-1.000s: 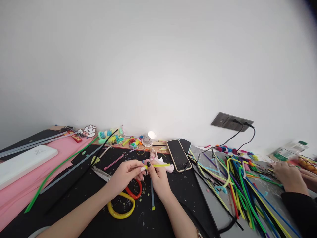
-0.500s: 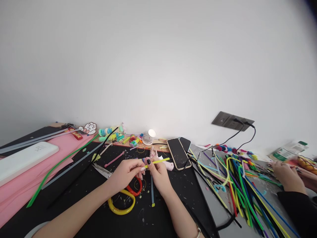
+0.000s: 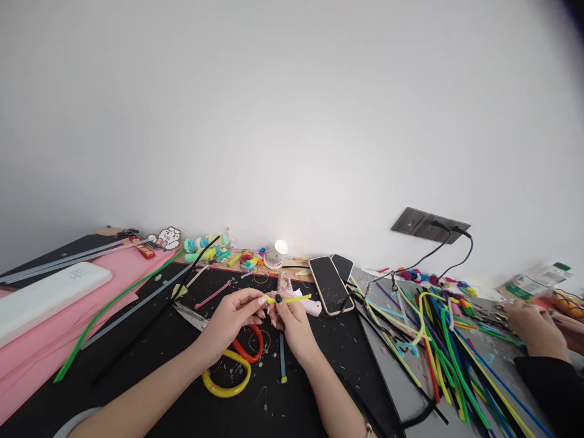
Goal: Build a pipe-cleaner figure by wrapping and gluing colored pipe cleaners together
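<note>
Above the black table mat (image 3: 137,389), the left hand (image 3: 230,319) and right hand (image 3: 292,322) pinch the 2 ends of a short yellow fuzzy pipe cleaner (image 3: 288,298), fingers closed tightly on it. Yellow-and-red handled scissors (image 3: 228,365) lie just beneath; 2 black phones (image 3: 331,281) rest near, beside a heap of coloured pipe cleaners (image 3: 447,347).

Two phones (image 3: 329,283), one scissors (image 3: 228,359), perhaps dozens of pipe cleaners (image 3: 449,350).

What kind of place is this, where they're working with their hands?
Probably a craft table at home or in a small workshop. A heap of colourful pipe cleaners lies at the right, scissors on the black mat, and both hands, left hand and right hand, pinch a yellow pipe cleaner.
</note>
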`<action>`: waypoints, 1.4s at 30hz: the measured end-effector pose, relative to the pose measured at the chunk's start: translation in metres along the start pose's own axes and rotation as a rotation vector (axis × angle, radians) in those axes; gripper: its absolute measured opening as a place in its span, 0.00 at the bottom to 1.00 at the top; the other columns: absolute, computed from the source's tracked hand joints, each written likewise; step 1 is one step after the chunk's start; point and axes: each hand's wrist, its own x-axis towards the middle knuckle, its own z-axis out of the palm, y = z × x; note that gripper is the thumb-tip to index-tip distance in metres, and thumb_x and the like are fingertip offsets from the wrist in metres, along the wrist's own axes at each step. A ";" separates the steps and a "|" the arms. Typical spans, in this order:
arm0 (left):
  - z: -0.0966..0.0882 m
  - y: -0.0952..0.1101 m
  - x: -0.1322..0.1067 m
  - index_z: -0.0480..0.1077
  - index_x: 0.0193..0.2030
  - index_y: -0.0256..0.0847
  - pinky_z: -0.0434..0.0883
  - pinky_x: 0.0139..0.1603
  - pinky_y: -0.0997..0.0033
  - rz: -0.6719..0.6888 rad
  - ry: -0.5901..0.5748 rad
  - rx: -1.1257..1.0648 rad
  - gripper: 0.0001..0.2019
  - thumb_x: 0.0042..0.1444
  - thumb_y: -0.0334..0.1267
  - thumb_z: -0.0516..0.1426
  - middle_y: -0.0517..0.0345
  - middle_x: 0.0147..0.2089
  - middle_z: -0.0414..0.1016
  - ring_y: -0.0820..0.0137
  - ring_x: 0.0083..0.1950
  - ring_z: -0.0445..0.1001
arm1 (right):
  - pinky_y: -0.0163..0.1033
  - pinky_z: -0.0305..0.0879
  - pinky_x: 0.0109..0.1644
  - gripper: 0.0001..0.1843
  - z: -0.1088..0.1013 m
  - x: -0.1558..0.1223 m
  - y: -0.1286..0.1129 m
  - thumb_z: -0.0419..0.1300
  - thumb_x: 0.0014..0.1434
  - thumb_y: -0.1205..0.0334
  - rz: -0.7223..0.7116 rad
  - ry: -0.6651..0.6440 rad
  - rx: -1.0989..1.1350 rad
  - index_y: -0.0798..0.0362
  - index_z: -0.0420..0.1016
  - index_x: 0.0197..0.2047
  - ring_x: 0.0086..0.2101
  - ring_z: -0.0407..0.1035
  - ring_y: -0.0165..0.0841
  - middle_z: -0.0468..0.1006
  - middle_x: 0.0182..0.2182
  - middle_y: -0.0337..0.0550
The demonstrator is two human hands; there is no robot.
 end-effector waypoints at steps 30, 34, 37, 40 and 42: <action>-0.007 0.001 0.003 0.78 0.43 0.40 0.74 0.47 0.63 0.240 -0.030 0.251 0.13 0.57 0.40 0.55 0.52 0.43 0.76 0.65 0.42 0.75 | 0.34 0.46 0.25 0.22 -0.004 -0.002 0.009 0.49 0.64 0.48 -0.104 0.035 -0.262 0.52 0.60 0.23 0.22 0.50 0.27 0.57 0.19 0.34; -0.008 0.002 0.003 0.78 0.43 0.40 0.72 0.42 0.66 0.266 -0.046 0.303 0.13 0.57 0.39 0.55 0.54 0.36 0.74 0.67 0.36 0.72 | 0.34 0.46 0.25 0.22 -0.005 -0.001 0.010 0.50 0.64 0.48 -0.104 0.050 -0.233 0.52 0.61 0.23 0.22 0.51 0.28 0.58 0.20 0.34; -0.007 0.002 0.004 0.78 0.43 0.40 0.72 0.41 0.67 0.224 -0.082 0.226 0.13 0.56 0.39 0.56 0.56 0.34 0.74 0.69 0.34 0.70 | 0.34 0.46 0.25 0.22 -0.005 0.000 0.011 0.51 0.63 0.48 -0.090 0.071 -0.181 0.52 0.61 0.23 0.22 0.50 0.28 0.58 0.19 0.34; -0.006 -0.001 0.004 0.78 0.43 0.40 0.72 0.43 0.66 0.118 -0.110 0.053 0.13 0.54 0.41 0.59 0.55 0.36 0.76 0.69 0.36 0.70 | 0.35 0.43 0.24 0.22 -0.004 0.001 0.011 0.53 0.62 0.46 -0.067 0.063 -0.106 0.52 0.62 0.22 0.21 0.48 0.27 0.56 0.18 0.33; -0.006 -0.002 0.004 0.78 0.44 0.40 0.71 0.47 0.64 0.042 -0.122 -0.073 0.13 0.54 0.42 0.60 0.53 0.38 0.77 0.68 0.38 0.71 | 0.35 0.41 0.23 0.22 -0.003 0.001 0.011 0.53 0.61 0.46 -0.050 0.049 -0.054 0.52 0.62 0.23 0.20 0.46 0.26 0.54 0.18 0.32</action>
